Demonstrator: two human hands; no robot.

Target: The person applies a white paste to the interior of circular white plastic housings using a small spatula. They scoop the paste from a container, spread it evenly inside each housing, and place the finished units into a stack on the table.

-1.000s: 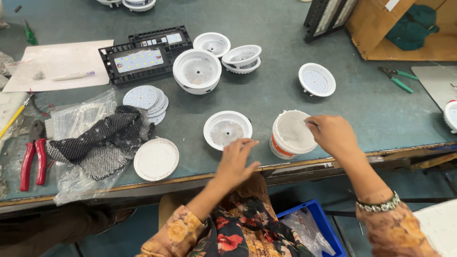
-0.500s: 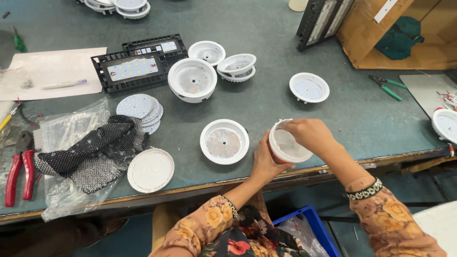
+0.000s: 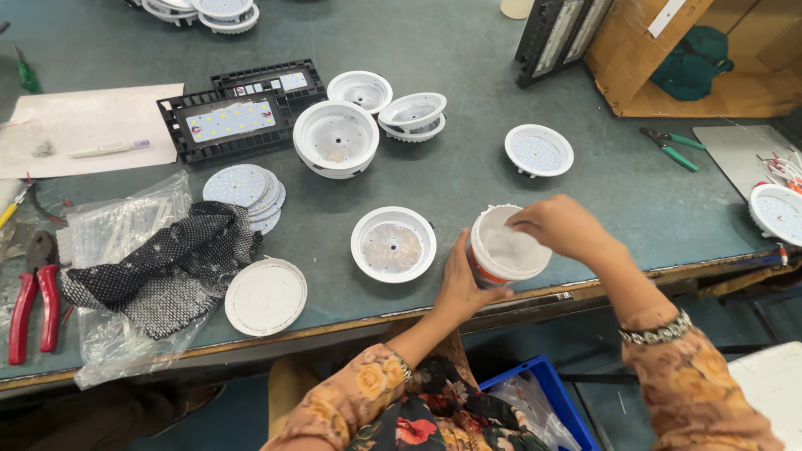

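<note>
1. Far to the left, red-handled pliers lie at the near edge of the green bench, beside a crumpled clear plastic bag with a black mesh cloth heaped on it — set aside, well apart from the hands.
2. A flat white lid lies face up near the front edge; it looks like the tub's cover, laid close by where it can be picked up again.
3. A stack of round white LED boards sits just beyond the cloth, and a black rectangular light panel lies farther back.
4. An open white lamp housing rests hollow side up, just left of the hands — probably so its inside can be reached.
5. The left hand is wrapped around the side of a small white tub, clamped on it, seemingly to keep it steady at the near edge of the bench.
6. The right hand hovers over the tub's open mouth, its fingertips bunched together and dipping at the pale paste inside; whether they pinch anything I cannot tell.
7. Farther right, a finished round lamp lies face up, and green-handled cutters rest beyond it.
</note>
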